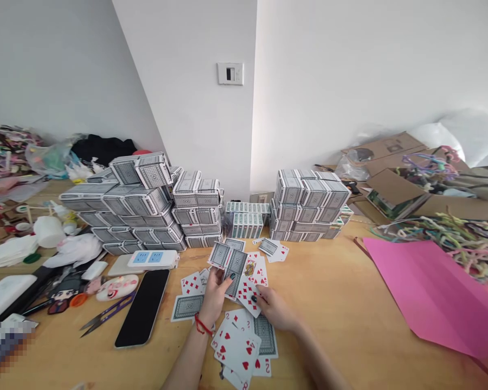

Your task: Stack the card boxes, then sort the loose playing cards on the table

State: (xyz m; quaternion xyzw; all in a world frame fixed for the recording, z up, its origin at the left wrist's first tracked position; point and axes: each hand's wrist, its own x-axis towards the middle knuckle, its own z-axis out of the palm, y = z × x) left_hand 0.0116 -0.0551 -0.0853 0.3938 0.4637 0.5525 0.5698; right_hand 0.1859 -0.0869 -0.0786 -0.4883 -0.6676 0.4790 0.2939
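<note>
My left hand (212,298), with a red cord at the wrist, grips a few playing cards (236,264) with grey patterned backs, its thumb pressed on the face toward me. My right hand (277,310) pinches a red diamonds playing card (247,295) by its edge, close beside the cards in my left hand. Below my hands lies a loose pile of face-up heart cards (236,342), with a face-down card (265,335) partly under it. Other loose cards (192,284) lie left of my left wrist. More cards, including a face card (251,267), show behind my hands.
Stacked blocks made of cards stand at left (138,203), centre-left (198,208) and right (309,203). Card boxes (247,223) sit between them. A phone (143,309), scissors (106,315) and a power strip (154,258) lie left; pink paper (431,292) and yarn (451,238) lie right.
</note>
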